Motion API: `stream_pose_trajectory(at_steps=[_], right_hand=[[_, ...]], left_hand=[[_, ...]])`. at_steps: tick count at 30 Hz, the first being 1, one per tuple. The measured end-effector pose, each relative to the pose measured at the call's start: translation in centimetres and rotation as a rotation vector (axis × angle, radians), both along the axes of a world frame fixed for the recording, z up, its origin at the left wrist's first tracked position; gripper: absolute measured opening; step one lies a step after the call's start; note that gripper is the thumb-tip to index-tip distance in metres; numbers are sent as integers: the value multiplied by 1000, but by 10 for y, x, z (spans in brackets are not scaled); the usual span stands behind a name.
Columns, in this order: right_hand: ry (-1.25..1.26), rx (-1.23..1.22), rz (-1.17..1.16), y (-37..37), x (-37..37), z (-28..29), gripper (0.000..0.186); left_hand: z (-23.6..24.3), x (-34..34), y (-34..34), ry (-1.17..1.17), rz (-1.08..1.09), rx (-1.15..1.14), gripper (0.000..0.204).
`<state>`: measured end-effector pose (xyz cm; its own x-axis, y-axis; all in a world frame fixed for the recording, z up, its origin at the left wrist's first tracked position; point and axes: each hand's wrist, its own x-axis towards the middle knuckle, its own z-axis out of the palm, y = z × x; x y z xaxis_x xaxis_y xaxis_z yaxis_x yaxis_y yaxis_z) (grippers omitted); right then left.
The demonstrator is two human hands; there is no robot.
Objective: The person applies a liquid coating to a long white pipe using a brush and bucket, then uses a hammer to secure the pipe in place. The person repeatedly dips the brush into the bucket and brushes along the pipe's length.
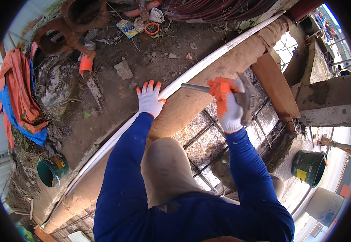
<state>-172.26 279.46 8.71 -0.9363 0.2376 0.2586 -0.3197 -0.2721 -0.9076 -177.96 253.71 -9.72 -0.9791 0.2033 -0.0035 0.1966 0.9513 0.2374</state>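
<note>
My left hand (150,99), in a white work glove with orange fingertips, rests with fingers spread on a long white pipe (175,84) and the soil edge beside it. The pipe runs diagonally from lower left to upper right, along a brown earth-coloured ledge (207,74). Over the ledge's near side, my right hand (226,105), gloved the same way, is closed around a hammer (246,101). Its dark metal head lies at the right of the hand, and the grey handle (195,87) sticks out to the left. Part of the hammer is hidden by the fingers.
A rebar grid (207,137) spans the bright gravelly ground below my knees. Green buckets stand at left (53,171) and right (308,167). A brown board (275,84) and concrete beam (324,101) lie right. Rusty metal parts (62,32) and coiled hoses (220,10) are beyond.
</note>
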Motion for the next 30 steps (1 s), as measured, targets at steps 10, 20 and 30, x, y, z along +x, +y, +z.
stream_pose_trajectory(at_steps=[10,20,30], right_hand=[[-165,154,-118,19,-50,-72,12],[-99,315,-95,21,-55,-95,20],[-313,29,-117,-3,-36,-60,39]], left_hand=[[-3,-6,11,1,15,70,79],[-2,-4,5,-3,50,59,80],[19,-28,20,-14,-22,83,80]])
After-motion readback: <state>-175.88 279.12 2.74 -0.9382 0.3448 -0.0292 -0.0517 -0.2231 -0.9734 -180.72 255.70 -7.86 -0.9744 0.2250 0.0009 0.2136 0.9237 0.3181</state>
